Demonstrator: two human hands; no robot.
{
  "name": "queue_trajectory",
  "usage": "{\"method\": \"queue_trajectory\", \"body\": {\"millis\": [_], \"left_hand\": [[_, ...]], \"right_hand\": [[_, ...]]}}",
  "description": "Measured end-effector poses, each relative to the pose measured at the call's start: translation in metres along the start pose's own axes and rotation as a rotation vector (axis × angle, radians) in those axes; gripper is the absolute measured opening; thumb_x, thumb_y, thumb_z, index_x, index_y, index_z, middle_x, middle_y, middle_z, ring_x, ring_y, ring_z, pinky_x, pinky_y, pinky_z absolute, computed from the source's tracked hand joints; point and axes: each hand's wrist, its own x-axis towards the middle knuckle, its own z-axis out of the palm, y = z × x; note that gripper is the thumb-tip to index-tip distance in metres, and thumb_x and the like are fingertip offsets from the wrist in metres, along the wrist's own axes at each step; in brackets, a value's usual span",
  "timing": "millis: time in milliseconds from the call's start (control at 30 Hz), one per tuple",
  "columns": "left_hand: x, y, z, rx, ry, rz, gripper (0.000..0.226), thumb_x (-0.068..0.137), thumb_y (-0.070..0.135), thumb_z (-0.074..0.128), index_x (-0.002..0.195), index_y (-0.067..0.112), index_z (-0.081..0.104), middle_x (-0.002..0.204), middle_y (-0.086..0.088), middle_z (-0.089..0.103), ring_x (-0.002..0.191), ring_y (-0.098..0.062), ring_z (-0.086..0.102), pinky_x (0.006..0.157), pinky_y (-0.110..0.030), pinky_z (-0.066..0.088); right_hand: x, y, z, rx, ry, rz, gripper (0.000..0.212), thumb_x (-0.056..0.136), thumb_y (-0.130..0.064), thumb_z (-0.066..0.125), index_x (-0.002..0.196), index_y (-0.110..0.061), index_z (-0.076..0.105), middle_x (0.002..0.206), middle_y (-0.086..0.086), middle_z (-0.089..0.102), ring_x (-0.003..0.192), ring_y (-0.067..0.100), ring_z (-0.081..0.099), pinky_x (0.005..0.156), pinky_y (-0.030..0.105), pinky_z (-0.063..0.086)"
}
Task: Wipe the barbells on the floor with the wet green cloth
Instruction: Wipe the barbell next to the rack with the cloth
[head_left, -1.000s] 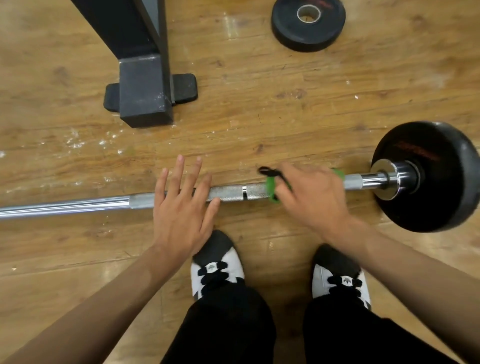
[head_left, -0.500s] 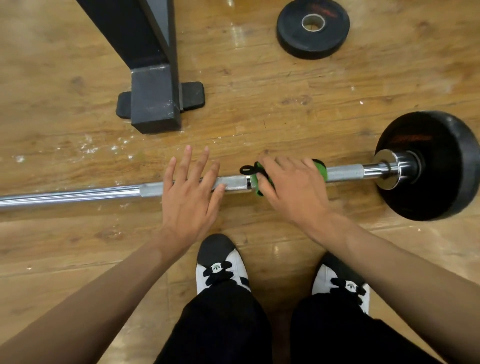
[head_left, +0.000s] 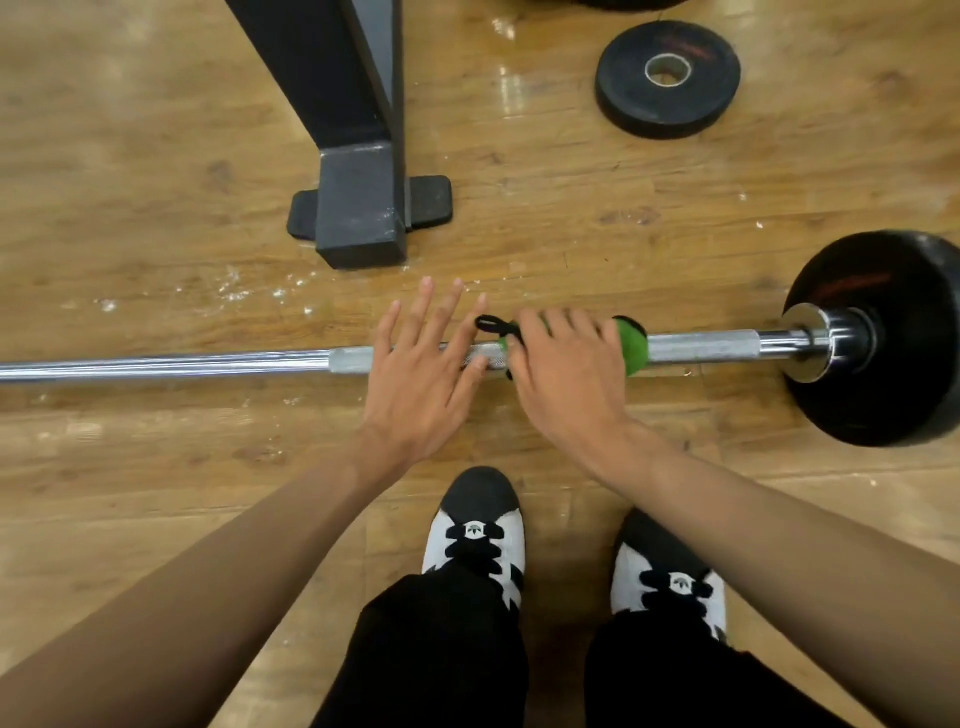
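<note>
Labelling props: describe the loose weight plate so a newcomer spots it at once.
Start at the black rack post. Right of it, beyond the barbell, lies the loose weight plate. Unlike the bigger plate mounted on the barbell's end, it lies flat, centre hole open.

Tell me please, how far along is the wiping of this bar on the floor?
Early, it seems. In hand: the right hand grips the green cloth wrapped round the bar, and the left hand rests flat on it beside. Possibly done: the short rough stretch between cloth and weight plate, though no wet trace shows. Left: the long smooth stretch to the left.
</note>
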Motion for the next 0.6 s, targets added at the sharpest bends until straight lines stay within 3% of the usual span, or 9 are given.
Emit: {"method": "queue_trajectory", "body": {"millis": [100,200,333,433,600], "left_hand": [[-0.007,-0.012,0.001,-0.119,0.022,-0.011,0.062,0.112,0.048,0.021,0.166,0.019,0.017,0.174,-0.007,0.017,0.162,-0.023,0.008,0.130,-0.044,0.009],[-0.020,-0.031,0.002,-0.177,0.053,-0.166,0.062,0.112,0.046,0.022,0.166,0.017,0.020,0.174,-0.006,0.018,0.162,-0.023,0.006,0.131,-0.043,0.004],[-0.027,-0.079,-0.006,-0.128,0.086,-0.302,0.062,0.110,0.046,0.020,0.164,0.017,0.029,0.173,-0.009,0.019,0.162,-0.028,0.006,0.130,-0.049,0.002],[-0.026,-0.093,-0.004,-0.029,0.050,-0.233,0.062,0.110,0.048,0.016,0.162,0.021,0.035,0.173,-0.009,0.019,0.162,-0.030,0.004,0.130,-0.053,0.002],[-0.021,-0.098,0.005,0.035,0.144,-0.143,0.053,0.113,0.045,0.023,0.155,0.026,0.049,0.169,-0.006,0.032,0.161,-0.032,0.012,0.127,-0.059,0.011]], "right_hand": [[0.005,-0.006,0.006,0.019,0.027,-0.088,0.033,0.104,-0.038,0.041,0.117,-0.020,0.066,0.094,0.004,0.071,0.087,0.032,0.065,0.078,0.043,0.038],[0.001,0.024,0.008,0.041,0.095,-0.122,0.030,0.100,-0.036,0.048,0.118,-0.019,0.066,0.087,0.004,0.066,0.083,0.032,0.062,0.075,0.041,0.036],[-0.011,0.048,0.003,0.036,0.106,-0.001,0.035,0.100,-0.033,0.046,0.123,-0.015,0.065,0.092,0.008,0.067,0.086,0.033,0.058,0.080,0.044,0.038],[-0.006,0.030,-0.001,0.005,0.063,0.089,0.039,0.105,-0.035,0.038,0.124,-0.014,0.064,0.101,0.007,0.070,0.093,0.034,0.060,0.088,0.045,0.036],[0.032,-0.053,0.001,0.050,-0.165,-0.258,0.039,0.109,-0.039,0.034,0.136,-0.019,0.055,0.120,0.006,0.070,0.105,0.032,0.067,0.086,0.043,0.045]]}}
